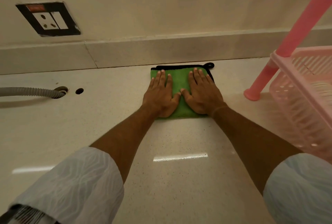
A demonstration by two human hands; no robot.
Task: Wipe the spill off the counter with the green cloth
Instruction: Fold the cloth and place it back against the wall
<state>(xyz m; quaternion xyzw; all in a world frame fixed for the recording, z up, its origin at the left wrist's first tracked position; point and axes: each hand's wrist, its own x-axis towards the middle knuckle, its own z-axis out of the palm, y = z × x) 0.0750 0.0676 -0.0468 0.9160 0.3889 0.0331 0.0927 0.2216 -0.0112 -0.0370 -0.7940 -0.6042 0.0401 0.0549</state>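
**Both palms flat on the cloth, far side of the worktop**

Nearest: two rolled pale sleeves [75, 184], bare forearms reaching away over the worktop [170, 179]. Speckled cream surface, glossy, strip-light reflections near the front.

Mid: left hand [161, 94] and right hand [201, 92] side by side, both spread flat, fingers extended, palms down on the green cloth [179, 80]. Nothing gripped; thumbs nearly meet over the cloth's middle. Cloth folded to a rough square, black trim and a black hanging loop at its far right corner.

Far: cloth's far edge lies just short of the worktop's back edge, beneath the low upstand [125, 51]. Left of it, well apart, a grey corrugated hose [32, 91] enters a hole in the worktop; small second hole [79, 91] beside. Right side: pink plastic rack [303, 87], its foot on the worktop near the cloth. Wall socket [48, 19] above, left. No spill discernible on the surface
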